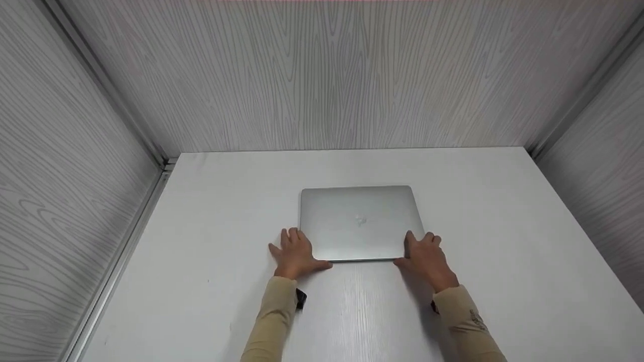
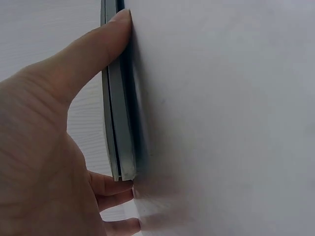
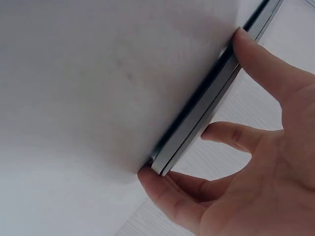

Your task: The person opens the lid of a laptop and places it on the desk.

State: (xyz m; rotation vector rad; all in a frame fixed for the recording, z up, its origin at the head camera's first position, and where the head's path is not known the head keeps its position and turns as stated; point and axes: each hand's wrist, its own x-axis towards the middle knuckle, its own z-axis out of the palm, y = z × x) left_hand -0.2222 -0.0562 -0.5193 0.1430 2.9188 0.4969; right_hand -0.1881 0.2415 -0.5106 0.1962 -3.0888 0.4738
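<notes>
A closed silver laptop (image 1: 358, 221) with a small logo on its lid lies flat on the white table. My left hand (image 1: 294, 254) is at its front left corner, fingers spread along the left side. The left thumb (image 2: 106, 42) lies against the front edge. At the front right corner is my right hand (image 1: 427, 259), its thumb (image 3: 256, 56) touching the front edge. The right index finger (image 3: 231, 132) reaches over the lid, while the other fingers lie by the right side. Neither hand wraps round the laptop.
The white table (image 1: 226, 201) extends around the laptop on all sides. A grey wood-grain panel (image 1: 332, 75) rises behind it, with a left side panel (image 1: 60, 191) and a right side panel (image 1: 598, 151). Dark straps show at the cuffs of both tan sleeves (image 1: 274, 317).
</notes>
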